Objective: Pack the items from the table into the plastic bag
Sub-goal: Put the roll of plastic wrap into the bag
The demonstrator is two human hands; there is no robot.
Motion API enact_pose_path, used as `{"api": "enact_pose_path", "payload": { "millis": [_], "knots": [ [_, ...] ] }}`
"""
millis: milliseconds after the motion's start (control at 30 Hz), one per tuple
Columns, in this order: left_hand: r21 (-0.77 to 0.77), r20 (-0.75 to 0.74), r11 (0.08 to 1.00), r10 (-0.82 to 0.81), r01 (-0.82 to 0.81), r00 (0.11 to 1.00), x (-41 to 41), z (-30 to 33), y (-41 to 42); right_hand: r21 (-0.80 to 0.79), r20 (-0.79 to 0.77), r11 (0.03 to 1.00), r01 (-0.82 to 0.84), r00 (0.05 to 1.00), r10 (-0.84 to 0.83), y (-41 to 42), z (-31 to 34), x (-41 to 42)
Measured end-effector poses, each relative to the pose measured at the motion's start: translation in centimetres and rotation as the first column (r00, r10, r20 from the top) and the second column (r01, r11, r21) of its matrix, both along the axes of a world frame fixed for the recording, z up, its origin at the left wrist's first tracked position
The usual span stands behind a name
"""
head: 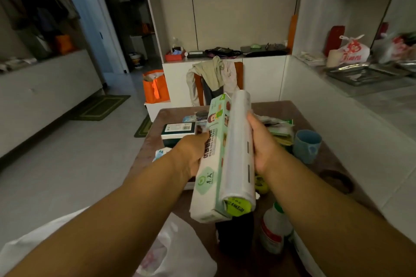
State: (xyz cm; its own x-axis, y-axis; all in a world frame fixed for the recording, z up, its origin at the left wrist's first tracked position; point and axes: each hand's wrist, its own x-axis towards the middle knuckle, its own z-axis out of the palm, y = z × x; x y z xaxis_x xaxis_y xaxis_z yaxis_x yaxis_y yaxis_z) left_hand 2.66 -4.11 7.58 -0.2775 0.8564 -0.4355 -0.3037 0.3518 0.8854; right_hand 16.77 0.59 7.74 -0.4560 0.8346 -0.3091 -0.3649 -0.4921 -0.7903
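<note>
A long green-and-white box (212,159) and a clear film roll (239,148) are held side by side, touching, lifted above the middle of the worktop (333,164) with their near ends tilted down toward the viewer. The left hand (191,155) has its grip wrapped round the box from the left; the right hand (262,148) has its grip closed on the roll from the right. The white plastic bag (180,252) lies crumpled at the near left edge of the worktop, below the left forearm, and whether its mouth stands open cannot be told. Still on the worktop are a white bottle (274,231) near right, a blue mug (307,145) to the right, a dark green box (177,132) to the far left, and a heap of packets (279,128) behind the right hand. The step in hand looks like carrying the pair toward the bag. The next move probably calls for one hand to let go and spread the bag's mouth, then both long items sliding in end first.
</note>
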Motion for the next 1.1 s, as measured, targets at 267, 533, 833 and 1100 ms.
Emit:
{"api": "enact_pose_path", "payload": {
  "millis": [267, 533, 833, 1100],
  "knots": [
    [0.142, -0.084, 0.985, 0.109, -0.097, 0.990, -1.9, 1.5, -7.1, 0.048, 0.002, 0.982, -0.181, 0.983, 0.181, -4.7, 0.2, -3.4],
    [-0.035, -0.820, 0.958, 0.135, -0.285, 0.556, -10.6, 2.7, -17.4, 0.122, -0.175, 0.961, -0.246, 0.948, 0.265, -10.1, 1.6, -9.2],
    [-0.300, -0.932, 0.623, -0.031, -0.723, 0.360, -15.9, -2.8, -29.4, 0.137, -0.173, 0.975, -0.177, 0.964, 0.200, -16.2, -0.8, -17.1],
    [-0.158, -0.883, 0.762, 0.175, -0.628, 0.435, -16.2, -6.4, -30.9, 0.186, -0.035, 0.979, 0.086, 0.996, -0.081, -17.2, -4.4, -19.5]
  ]
}}
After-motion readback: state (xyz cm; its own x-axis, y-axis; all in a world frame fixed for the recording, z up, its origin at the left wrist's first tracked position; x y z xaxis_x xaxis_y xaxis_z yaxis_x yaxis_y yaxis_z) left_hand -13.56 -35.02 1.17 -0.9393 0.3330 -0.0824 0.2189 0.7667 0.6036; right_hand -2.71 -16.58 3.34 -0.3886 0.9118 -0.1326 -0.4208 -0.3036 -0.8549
